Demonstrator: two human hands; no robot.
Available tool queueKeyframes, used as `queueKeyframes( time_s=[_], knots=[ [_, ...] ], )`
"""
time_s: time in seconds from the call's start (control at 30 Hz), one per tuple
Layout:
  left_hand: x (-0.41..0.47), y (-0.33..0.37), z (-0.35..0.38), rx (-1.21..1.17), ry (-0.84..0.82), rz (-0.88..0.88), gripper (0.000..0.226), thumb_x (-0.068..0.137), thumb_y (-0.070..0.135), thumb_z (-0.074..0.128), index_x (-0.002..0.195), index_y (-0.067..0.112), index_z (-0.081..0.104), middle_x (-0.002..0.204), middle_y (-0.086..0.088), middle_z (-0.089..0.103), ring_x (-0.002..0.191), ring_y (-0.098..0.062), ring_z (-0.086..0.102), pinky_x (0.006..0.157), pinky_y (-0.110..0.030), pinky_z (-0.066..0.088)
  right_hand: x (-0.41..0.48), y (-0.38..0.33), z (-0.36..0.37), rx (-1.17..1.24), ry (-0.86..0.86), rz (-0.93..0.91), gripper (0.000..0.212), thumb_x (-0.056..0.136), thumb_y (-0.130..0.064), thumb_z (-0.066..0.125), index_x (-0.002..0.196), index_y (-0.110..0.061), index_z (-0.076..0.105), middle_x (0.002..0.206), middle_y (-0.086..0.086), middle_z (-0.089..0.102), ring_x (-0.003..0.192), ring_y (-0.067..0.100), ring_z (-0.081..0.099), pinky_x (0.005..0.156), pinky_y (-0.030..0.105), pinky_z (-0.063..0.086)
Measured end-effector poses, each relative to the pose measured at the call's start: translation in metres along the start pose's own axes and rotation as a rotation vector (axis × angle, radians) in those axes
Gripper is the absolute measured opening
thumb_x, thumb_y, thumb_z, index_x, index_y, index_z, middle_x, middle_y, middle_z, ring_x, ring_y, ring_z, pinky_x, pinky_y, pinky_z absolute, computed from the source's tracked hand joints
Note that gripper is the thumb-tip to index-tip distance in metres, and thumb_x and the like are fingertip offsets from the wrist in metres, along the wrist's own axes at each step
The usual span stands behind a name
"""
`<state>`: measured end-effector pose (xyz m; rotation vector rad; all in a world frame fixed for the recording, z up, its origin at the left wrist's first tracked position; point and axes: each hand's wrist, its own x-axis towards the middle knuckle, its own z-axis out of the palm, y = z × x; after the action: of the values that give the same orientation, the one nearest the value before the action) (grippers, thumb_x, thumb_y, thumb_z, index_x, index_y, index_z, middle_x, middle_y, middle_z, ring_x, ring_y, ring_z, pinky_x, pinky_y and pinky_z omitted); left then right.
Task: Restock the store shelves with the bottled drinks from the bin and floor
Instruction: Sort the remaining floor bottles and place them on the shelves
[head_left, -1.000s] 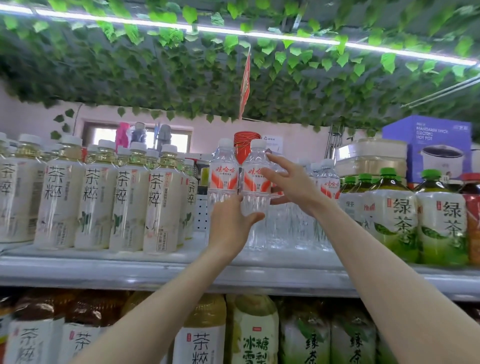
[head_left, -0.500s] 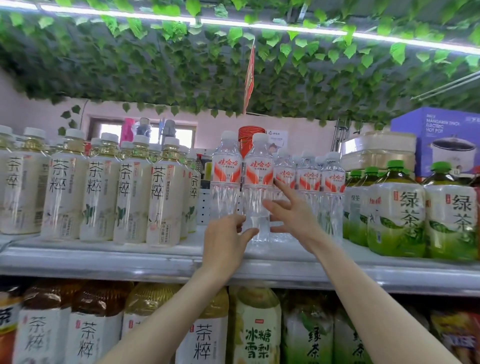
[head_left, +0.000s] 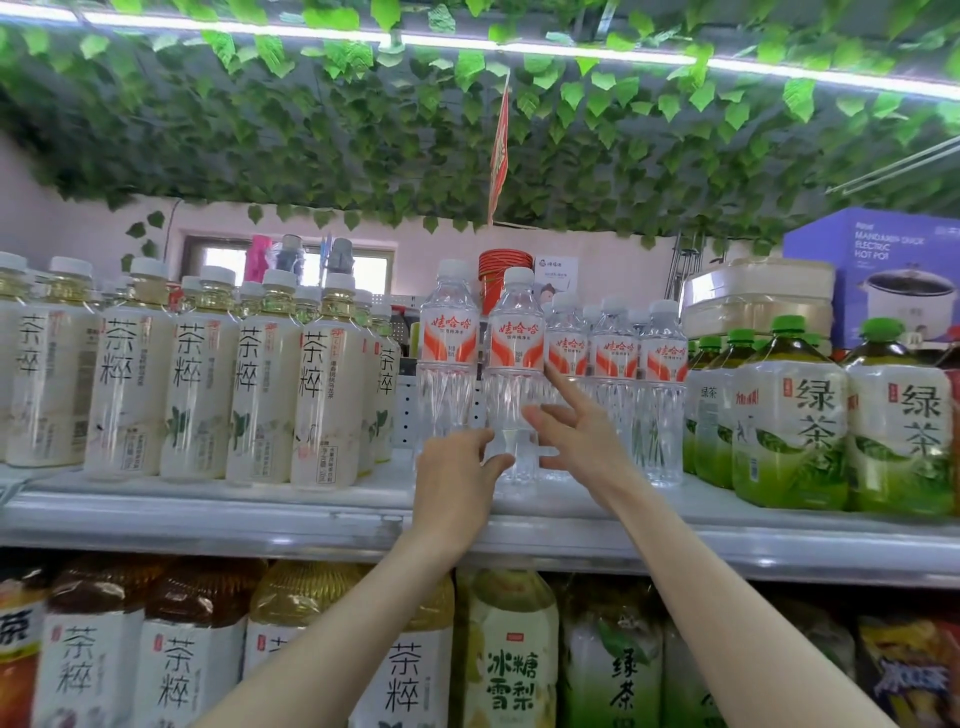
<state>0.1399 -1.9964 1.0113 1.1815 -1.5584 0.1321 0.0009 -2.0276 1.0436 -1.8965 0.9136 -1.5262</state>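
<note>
Two clear water bottles with red-and-white labels stand at the front of the upper shelf: a left one and a right one. My left hand is curled round the base of the left bottle, its thumb reaching across to the right bottle's base. My right hand has straight fingers that touch the right side of the right bottle below its label. Behind and to the right stands a row of the same water bottles.
Pale tea bottles fill the shelf to the left, green tea bottles to the right. Larger drinks crowd the shelf below. A blue hot pot box sits at the back right. Artificial vines hang overhead.
My right hand has slid down from the bottle's label to its lower body. My left hand stays at the bottle bases. The view has shifted slightly.
</note>
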Motion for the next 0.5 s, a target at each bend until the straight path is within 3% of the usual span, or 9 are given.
queueKeyframes(
  time_s=[0.27, 0.4, 0.5],
  knots=[
    [-0.004, 0.004, -0.005, -0.008, -0.051, -0.002, 0.04, 0.089, 0.029, 0.064, 0.123, 0.008, 0.061, 0.106, -0.006, 0.068, 0.098, -0.016, 0.061, 0.089, -0.024, 0.043, -0.004, -0.004, -0.002, -0.008, -0.005, 0.019, 0.066, 0.092, -0.029, 0.062, 0.147, -0.041, 0.027, 0.129, 0.004, 0.052, 0.108, 0.018, 0.055, 0.068, 0.021, 0.052],
    [-0.015, 0.004, -0.01, -0.151, -0.055, -0.026, 0.045, 0.086, 0.027, 0.068, 0.127, 0.01, 0.058, 0.114, -0.004, 0.066, 0.1, -0.013, 0.06, 0.092, -0.025, 0.047, -0.012, -0.005, -0.007, -0.025, 0.017, 0.006, 0.063, 0.09, -0.03, 0.065, 0.145, -0.035, 0.035, 0.126, 0.001, 0.056, 0.105, 0.017, 0.061, 0.084, 0.035, 0.056],
    [-0.025, 0.006, -0.013, -0.278, -0.094, -0.022, 0.045, 0.084, 0.027, 0.07, 0.126, 0.013, 0.058, 0.118, -0.001, 0.064, 0.102, -0.008, 0.059, 0.092, -0.023, 0.047, -0.022, -0.004, -0.016, -0.048, 0.038, -0.008, 0.059, 0.089, -0.03, 0.066, 0.142, -0.03, 0.041, 0.119, -0.001, 0.059, 0.1, 0.015, 0.064, 0.087, 0.037, 0.056]
  ],
)
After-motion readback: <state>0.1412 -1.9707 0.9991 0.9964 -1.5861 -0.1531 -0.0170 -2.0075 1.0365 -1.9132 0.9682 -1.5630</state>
